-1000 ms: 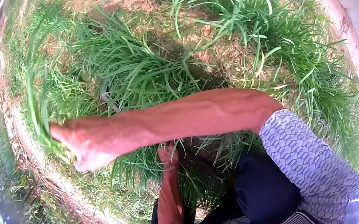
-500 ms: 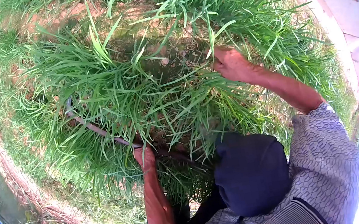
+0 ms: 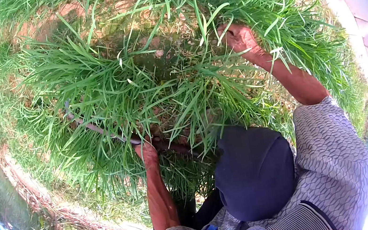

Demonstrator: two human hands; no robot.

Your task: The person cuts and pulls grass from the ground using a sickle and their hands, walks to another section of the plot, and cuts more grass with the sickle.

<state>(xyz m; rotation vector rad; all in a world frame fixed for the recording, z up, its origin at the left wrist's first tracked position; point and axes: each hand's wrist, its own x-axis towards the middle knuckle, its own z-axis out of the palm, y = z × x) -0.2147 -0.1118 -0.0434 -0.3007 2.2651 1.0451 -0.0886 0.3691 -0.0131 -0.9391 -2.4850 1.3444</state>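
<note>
A second ago the right hand was swung far left with cut-looking green blades; now it is among the long green leaves at upper right, fingers curled, though whether they pinch any I cannot tell. The left hand has stayed low, wrapped around the curved tool half hidden in the nearer clump, so work seems back at standing growth

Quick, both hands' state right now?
Left hand: at the thin tube, fingers partly hidden; grip cannot be told.
Right hand: among green leaves, fingers partly covered; open or closed, cannot be told.
</note>
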